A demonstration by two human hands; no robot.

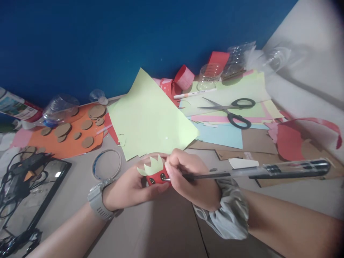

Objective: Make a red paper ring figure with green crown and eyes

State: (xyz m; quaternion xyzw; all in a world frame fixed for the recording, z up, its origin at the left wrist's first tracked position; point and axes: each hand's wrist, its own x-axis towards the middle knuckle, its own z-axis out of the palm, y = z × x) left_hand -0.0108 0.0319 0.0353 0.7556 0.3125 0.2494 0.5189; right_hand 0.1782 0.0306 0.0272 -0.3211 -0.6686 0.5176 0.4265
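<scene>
A small red paper piece point(156, 178) with dark eye marks and a spiky pale green paper top point(154, 167) is gripped by my left hand point(131, 188), its thumb along the lower edge. My right hand point(189, 179) is closed around a clear pen point(228, 173) with a black cap end. The pen's tip meets the red piece beside the right eye mark. Behind both hands lies a large light green sheet point(150, 118). Parts of the left fingers are hidden behind the red piece.
Scissors point(228, 108) and a marker point(195, 94) rest on coloured papers at the right. Cardboard discs point(62, 129) lie on orange paper point(77, 150) at the left, near a tape roll point(106, 165) and a black glue gun point(18, 182). Clear plastic cups point(210, 77) stand at the back.
</scene>
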